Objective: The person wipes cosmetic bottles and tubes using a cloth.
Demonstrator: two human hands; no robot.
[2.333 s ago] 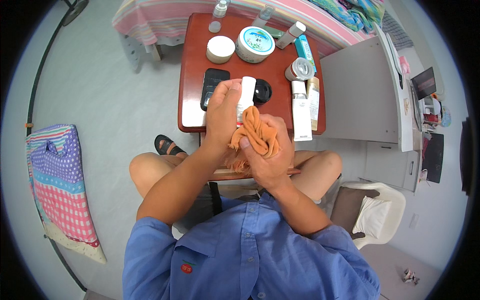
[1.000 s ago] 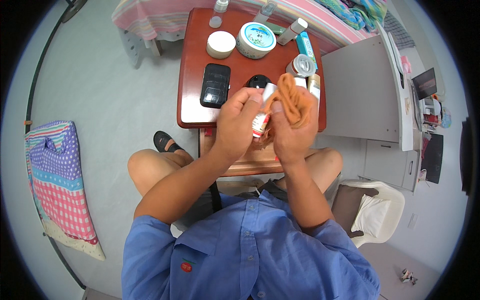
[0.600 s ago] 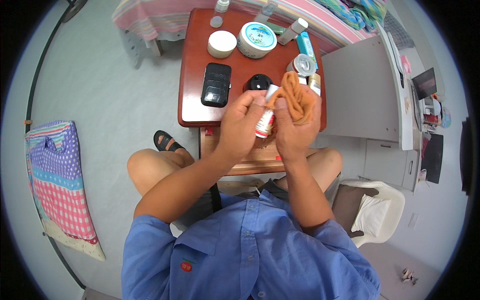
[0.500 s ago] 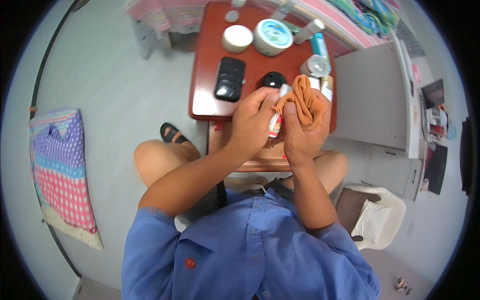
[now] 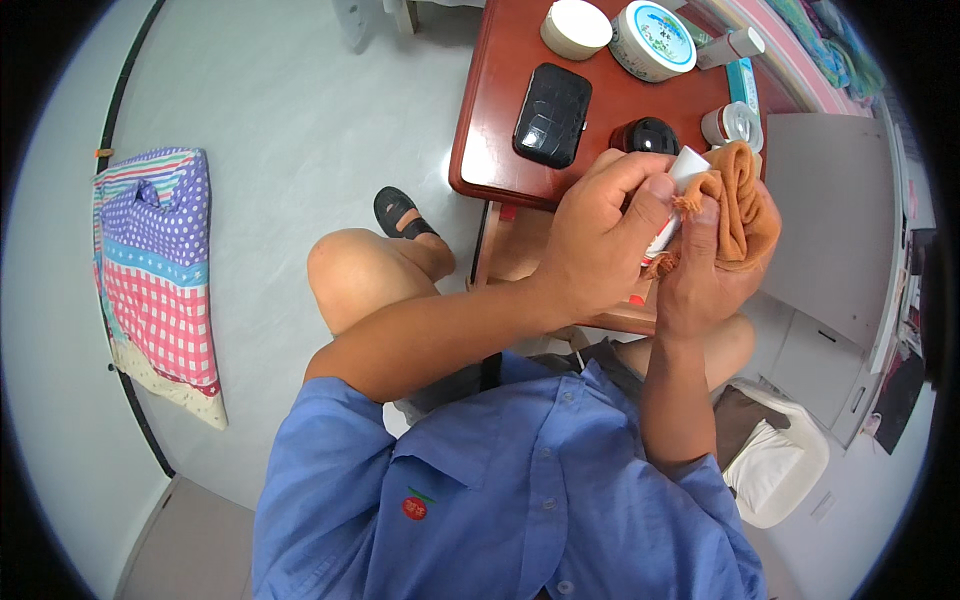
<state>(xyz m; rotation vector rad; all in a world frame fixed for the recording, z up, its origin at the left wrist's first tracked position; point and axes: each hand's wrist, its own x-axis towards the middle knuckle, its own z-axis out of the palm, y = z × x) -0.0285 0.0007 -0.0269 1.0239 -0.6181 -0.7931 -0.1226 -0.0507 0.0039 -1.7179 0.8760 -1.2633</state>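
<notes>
The person's left hand [image 5: 605,230], right of centre in the frame, is curling nearly closed, its thumb and fingers gripping a small white cylindrical bottle [image 5: 690,167] that is tilting toward the upper right. The right hand [image 5: 712,275], just to its right, is closing around a bunched orange fabric cloth [image 5: 738,200], its thumb pressing a frayed end against the bottle's side. Both hands are hovering over the open wooden drawer [image 5: 518,245] below the glossy red-brown table [image 5: 490,110].

Compared with the frame from about two seconds ago, the hands and bottle are now appearing farther right, the bottle is leaning rather than standing nearly upright, and the table is sitting higher and farther right in the view.
</notes>
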